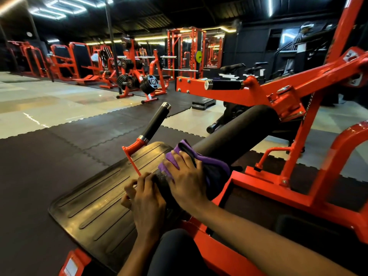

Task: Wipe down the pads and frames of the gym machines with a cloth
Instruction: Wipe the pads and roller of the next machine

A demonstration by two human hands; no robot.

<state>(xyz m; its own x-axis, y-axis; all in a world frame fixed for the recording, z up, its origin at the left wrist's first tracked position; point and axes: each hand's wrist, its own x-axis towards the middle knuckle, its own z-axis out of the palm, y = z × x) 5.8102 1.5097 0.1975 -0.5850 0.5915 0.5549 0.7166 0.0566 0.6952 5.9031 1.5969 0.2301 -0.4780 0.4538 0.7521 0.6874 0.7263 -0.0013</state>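
Forearms extended; left hand [146,198] curls its fingers, right hand [187,181] lies flat.

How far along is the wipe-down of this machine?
Done: nothing can be confirmed, as no surface shows a clear wiped mark. In hand: the right hand presses the cloth on the roller pad, and the left hand rests on its near end. Left: the pad's far stretch, the near grip, the frame and the other machines behind.
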